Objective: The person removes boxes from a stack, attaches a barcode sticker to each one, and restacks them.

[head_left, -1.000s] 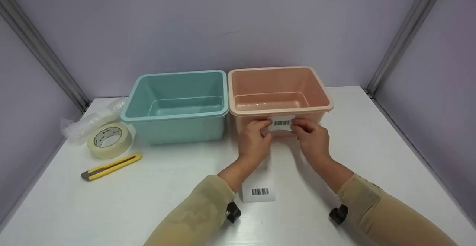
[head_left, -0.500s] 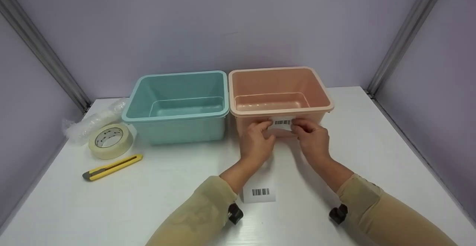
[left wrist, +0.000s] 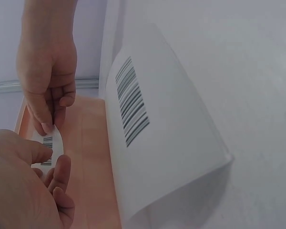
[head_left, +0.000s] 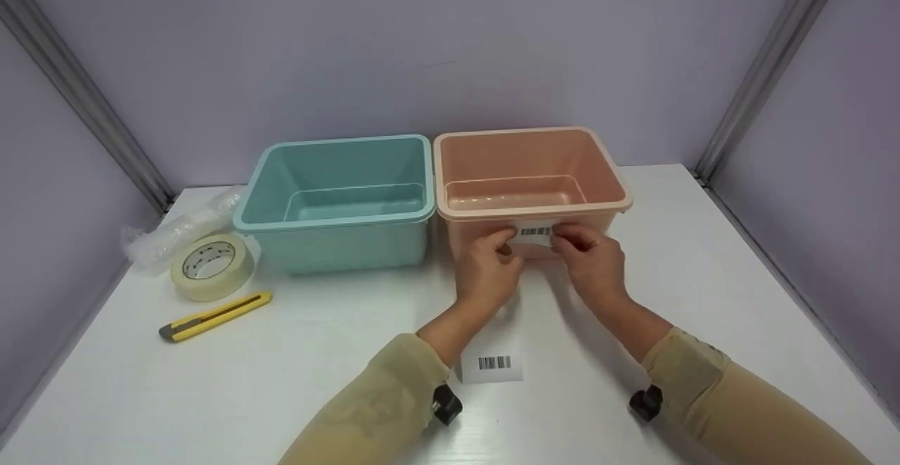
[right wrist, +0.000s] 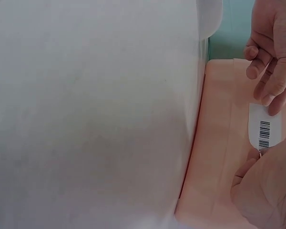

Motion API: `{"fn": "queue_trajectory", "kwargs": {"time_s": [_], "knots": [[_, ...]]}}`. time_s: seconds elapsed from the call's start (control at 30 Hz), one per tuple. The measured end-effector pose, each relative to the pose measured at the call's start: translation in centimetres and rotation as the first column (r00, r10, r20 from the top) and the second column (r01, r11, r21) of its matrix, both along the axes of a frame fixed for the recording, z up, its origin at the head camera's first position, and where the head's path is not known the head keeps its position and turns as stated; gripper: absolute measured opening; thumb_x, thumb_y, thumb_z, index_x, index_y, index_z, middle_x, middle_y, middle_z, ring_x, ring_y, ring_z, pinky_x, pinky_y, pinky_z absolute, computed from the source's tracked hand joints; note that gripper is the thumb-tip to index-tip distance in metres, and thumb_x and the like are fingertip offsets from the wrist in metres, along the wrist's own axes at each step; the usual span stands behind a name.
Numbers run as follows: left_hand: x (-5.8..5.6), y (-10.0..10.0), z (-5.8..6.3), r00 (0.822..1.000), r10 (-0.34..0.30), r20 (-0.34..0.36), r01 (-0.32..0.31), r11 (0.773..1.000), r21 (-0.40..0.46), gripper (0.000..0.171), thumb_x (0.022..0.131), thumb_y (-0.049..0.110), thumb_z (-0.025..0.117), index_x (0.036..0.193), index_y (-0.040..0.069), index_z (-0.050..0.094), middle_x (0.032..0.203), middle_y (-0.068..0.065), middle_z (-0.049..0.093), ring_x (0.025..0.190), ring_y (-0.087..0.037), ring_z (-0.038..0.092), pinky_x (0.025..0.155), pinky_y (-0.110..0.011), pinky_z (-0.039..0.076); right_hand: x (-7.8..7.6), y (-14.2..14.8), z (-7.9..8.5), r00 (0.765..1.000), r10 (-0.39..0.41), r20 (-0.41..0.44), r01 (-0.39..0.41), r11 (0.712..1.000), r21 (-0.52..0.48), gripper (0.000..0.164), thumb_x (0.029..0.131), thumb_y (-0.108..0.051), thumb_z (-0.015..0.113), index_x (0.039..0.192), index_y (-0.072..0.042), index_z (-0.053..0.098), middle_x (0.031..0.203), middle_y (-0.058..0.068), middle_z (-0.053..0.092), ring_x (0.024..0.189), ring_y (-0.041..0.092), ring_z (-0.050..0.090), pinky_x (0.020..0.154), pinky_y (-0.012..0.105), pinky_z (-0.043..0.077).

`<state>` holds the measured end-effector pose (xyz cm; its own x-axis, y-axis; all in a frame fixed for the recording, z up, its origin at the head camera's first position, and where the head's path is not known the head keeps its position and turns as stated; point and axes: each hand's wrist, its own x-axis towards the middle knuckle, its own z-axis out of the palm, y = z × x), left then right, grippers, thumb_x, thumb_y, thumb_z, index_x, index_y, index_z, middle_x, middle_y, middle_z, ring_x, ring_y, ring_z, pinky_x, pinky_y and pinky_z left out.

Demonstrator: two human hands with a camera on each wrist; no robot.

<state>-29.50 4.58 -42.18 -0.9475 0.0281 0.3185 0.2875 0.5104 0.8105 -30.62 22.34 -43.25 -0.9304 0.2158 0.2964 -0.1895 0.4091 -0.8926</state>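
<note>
A white barcode label (head_left: 534,238) lies against the front wall of the pink bin (head_left: 534,209). My left hand (head_left: 485,275) pinches its left edge between thumb and forefinger, while the lower fingers curl beneath. At the opposite edge my right hand (head_left: 598,264) pinches the label with its fingertips. The right wrist view shows the label (right wrist: 260,119) bending away from the wall near my right fingers. Whether it sticks to the bin cannot be told. A second barcode label (head_left: 496,363) lies on the table beside my left wrist, with an edge lifted in the left wrist view.
A teal bin (head_left: 334,226) stands left of the pink one, their rims touching. Farther left are bubble wrap (head_left: 186,233), a roll of masking tape (head_left: 225,283) and a yellow utility knife (head_left: 218,317). Pale walls enclose the white table (head_left: 316,366) at the back and sides.
My left hand has shifted slightly right at the label's edge. My right hand stays at the other edge. Bins and table items stay put, apart from a small shift of the view.
</note>
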Motion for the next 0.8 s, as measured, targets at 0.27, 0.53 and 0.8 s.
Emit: {"fn": "queue_trajectory", "kwargs": {"time_s": [0.27, 0.53, 0.8], "knots": [[0.01, -0.04, -0.06, 1.0, -0.004, 0.017, 0.004, 1.0, 0.021, 0.04, 0.09, 0.002, 0.076, 0.13, 0.009, 0.076, 0.103, -0.008, 0.076, 0.091, -0.012, 0.068, 0.078, -0.028, 0.056, 0.22, 0.3, -0.05, 0.999, 0.011, -0.032, -0.007, 0.993, 0.115, 0.018, 0.099, -0.011, 0.075, 0.115, -0.007, 0.082, 0.115, 0.005, 0.078, 0.092, 0.015, 0.067, 0.071, 0.014, 0.051], [-0.14, 0.05, -0.39, 1.0, -0.006, 0.0, 0.006, 0.999, 0.036, 0.039, 0.09, 0.001, 0.076, 0.129, 0.008, 0.076, 0.101, -0.009, 0.077, 0.089, -0.012, 0.067, 0.077, -0.027, 0.056, 0.5, 0.57, 0.27, 0.998, 0.022, -0.051, -0.01, 0.976, 0.218, 0.02, 0.1, -0.01, 0.073, 0.117, -0.008, 0.081, 0.114, 0.006, 0.078, 0.091, 0.018, 0.067, 0.071, 0.014, 0.049], [-0.18, 0.03, -0.42, 1.0, 0.0, 0.018, 0.0, 1.0, 0.021, 0.04, 0.091, 0.004, 0.076, 0.13, 0.01, 0.076, 0.1, -0.006, 0.076, 0.089, -0.012, 0.066, 0.078, -0.029, 0.056, 0.54, 0.63, 0.32, 0.997, 0.031, -0.065, -0.015, 0.972, 0.236, 0.023, 0.099, -0.009, 0.073, 0.12, -0.008, 0.08, 0.115, 0.008, 0.078, 0.097, 0.021, 0.071, 0.072, 0.013, 0.049]]}}
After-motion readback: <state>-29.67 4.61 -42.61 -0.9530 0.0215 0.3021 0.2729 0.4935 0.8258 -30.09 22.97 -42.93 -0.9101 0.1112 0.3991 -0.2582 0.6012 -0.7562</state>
